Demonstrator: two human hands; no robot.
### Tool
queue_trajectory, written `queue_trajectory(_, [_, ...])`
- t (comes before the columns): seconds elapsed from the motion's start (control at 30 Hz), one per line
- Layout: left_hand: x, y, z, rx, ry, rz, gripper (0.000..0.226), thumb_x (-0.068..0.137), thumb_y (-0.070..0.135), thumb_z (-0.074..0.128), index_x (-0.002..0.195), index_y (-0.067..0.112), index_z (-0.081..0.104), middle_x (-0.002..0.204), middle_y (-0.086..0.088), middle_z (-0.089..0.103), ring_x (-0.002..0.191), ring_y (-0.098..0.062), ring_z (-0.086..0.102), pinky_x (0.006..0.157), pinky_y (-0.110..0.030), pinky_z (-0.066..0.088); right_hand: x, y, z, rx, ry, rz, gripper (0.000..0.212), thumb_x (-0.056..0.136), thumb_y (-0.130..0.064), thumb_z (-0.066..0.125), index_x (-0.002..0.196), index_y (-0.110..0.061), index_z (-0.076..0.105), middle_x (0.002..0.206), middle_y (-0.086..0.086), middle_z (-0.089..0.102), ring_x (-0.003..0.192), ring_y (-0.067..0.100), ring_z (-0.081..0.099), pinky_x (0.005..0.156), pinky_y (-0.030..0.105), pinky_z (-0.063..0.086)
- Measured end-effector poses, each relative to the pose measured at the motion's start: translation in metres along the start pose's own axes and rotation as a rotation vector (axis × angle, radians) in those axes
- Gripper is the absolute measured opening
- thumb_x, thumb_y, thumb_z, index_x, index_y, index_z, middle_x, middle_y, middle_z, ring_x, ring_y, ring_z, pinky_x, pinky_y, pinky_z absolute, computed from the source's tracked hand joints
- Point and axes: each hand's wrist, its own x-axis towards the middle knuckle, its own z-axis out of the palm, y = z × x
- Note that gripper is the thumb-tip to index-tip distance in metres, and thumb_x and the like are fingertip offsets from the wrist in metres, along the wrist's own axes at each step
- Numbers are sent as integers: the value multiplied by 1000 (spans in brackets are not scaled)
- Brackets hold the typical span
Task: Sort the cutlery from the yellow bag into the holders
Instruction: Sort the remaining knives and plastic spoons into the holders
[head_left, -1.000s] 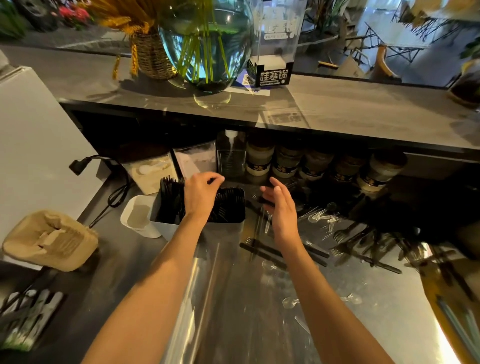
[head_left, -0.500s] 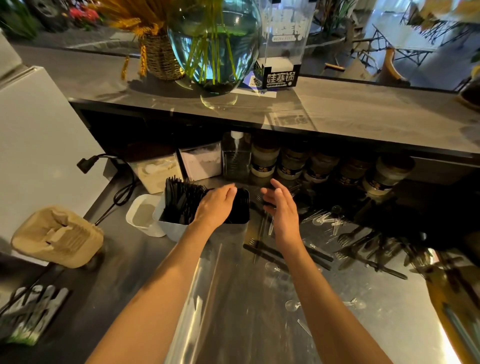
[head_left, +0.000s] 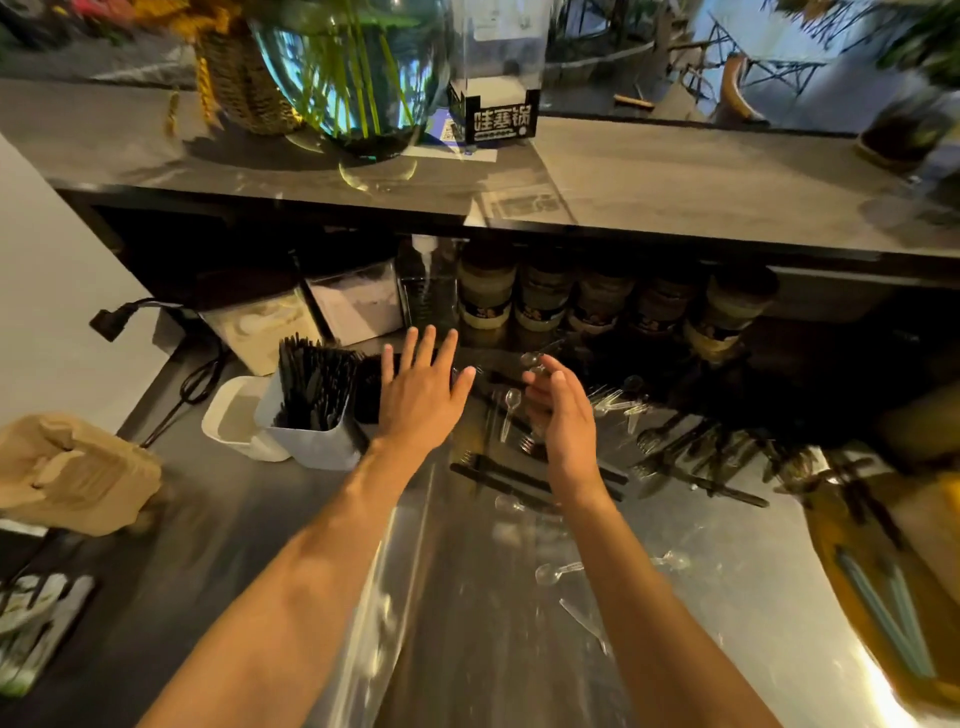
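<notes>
holder (head_left: 311, 441): white
cutlery in holder (head_left: 311, 384): black
loose spoons (head_left: 558, 571): clear
loose forks (head_left: 696, 467): black
bag (head_left: 883, 571): yellow
cup carrier (head_left: 72, 473): brown

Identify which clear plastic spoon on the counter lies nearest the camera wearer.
The clear spoon lying alone between the forearms, bowl pointing left. The other clear spoons lie farther back, around the right hand.

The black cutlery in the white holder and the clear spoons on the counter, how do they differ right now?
The black cutlery stands upright, packed together in the white holder; the clear spoons lie flat and scattered on the steel counter. The black pieces are opaque and dark, the spoons see-through. The black cutlery is already sorted; the spoons are still loose. Both look like disposable plastic.
</notes>
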Motion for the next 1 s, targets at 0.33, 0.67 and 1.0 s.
queue_trajectory(0.33, [-40,92,78,-541,-134,-12,42,98,34,57,135,16,57,130,-9,64,123,-27,57,99,-37,47,23,54,-114,-723,14,173,50,93,-27,70,138,-11,56,122,2,62,115,20,60,81,14,39])
queue_trajectory(0.67, [-48,73,166,-61,-414,269,109,78,75,58,153,37,-12,159,15,-21,149,-10,-22,124,-45,-7,41,119,-162,-1444,-205,-34,54,85,-34,71,137,-28,59,136,1,55,122,32,46,101,39,37])
queue_trajectory(1.0, [-17,83,183,-288,-249,349,59,76,39,83,125,14,64,134,-10,55,142,-21,30,112,-54,34,59,138,-169,-1142,-234,-170,28,87,-22,67,113,-21,76,101,6,73,89,31,63,85,40,45])
